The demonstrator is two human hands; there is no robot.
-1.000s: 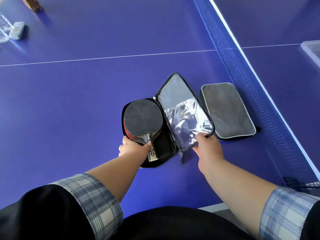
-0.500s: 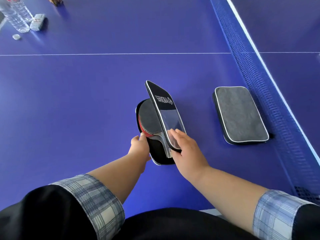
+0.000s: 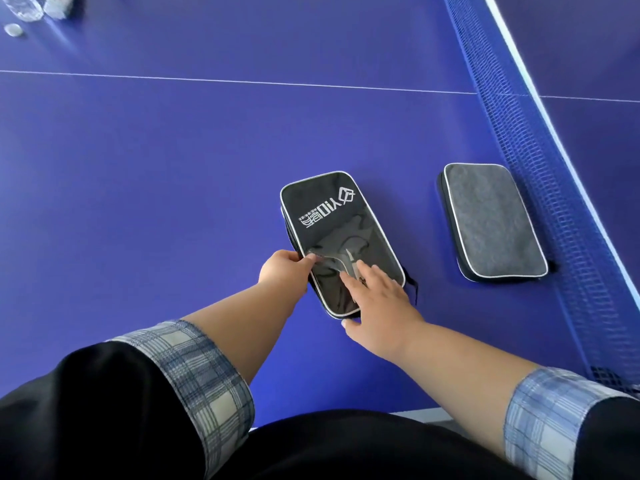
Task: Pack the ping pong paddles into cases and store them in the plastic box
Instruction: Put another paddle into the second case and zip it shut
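- Folded shut now: the black case (image 3: pixel 341 244) had its lid standing on edge half a second ago, with the paddle showing inside, and a second ago it lay wide open; the lid now lies flat over the base.
- Through the clear window in the lid, the paddle (image 3: pixel 346 258) is partly visible, so it sits inside the case on the blue table (image 3: pixel 156 168).
- The right hand (image 3: pixel 381 306) lies flat and open on the near end of the lid, pressing it down, thumb at the case's near edge.
- The left hand (image 3: pixel 282 271) pinches the left near edge of the case with its fingertips, a narrow grip.
- My judgement: this paddle is packed but the zip probably remains to be closed; I cannot tell its state from here.
- Count: two cases, the black one under the hands and a grey case (image 3: pixel 493 220) lying closed, well apart to the right, near the net (image 3: pixel 519 133).
- One paddle can be seen; whether the grey case holds another is hidden.
- The plastic box is out of view, so storing is not yet done.
- Far left corner: a bottle (image 3: pixel 24 8) and a small cap (image 3: pixel 13 30).
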